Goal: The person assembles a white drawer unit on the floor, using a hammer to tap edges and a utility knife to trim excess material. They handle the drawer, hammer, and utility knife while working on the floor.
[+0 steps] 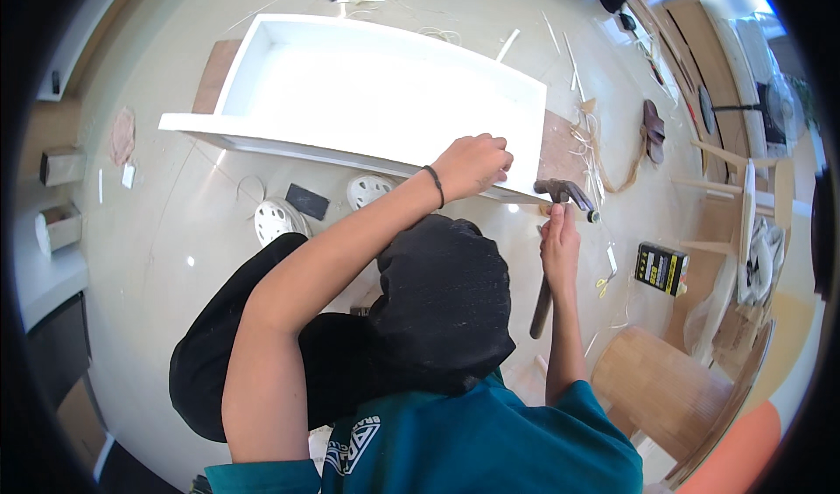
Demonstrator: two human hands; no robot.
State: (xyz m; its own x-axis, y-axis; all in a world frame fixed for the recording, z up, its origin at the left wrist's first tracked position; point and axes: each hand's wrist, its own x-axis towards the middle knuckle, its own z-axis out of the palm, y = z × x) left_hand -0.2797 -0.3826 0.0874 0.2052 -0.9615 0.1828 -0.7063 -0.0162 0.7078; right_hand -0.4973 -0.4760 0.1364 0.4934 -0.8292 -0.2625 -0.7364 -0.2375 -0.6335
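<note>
The white drawer (367, 91) lies open-side up over brown sheeting (557, 140), left hand (475, 163) curled at its near edge, grip unclear, right hand (560, 242) clasping a hammer (542, 306) by the corner, seemingly for hammering that calls for an aimed tap.

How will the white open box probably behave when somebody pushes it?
The white open box is probably stiff, because its walls look like rigid board. Its wide, low shape suggests that it would hardly tip.
</note>
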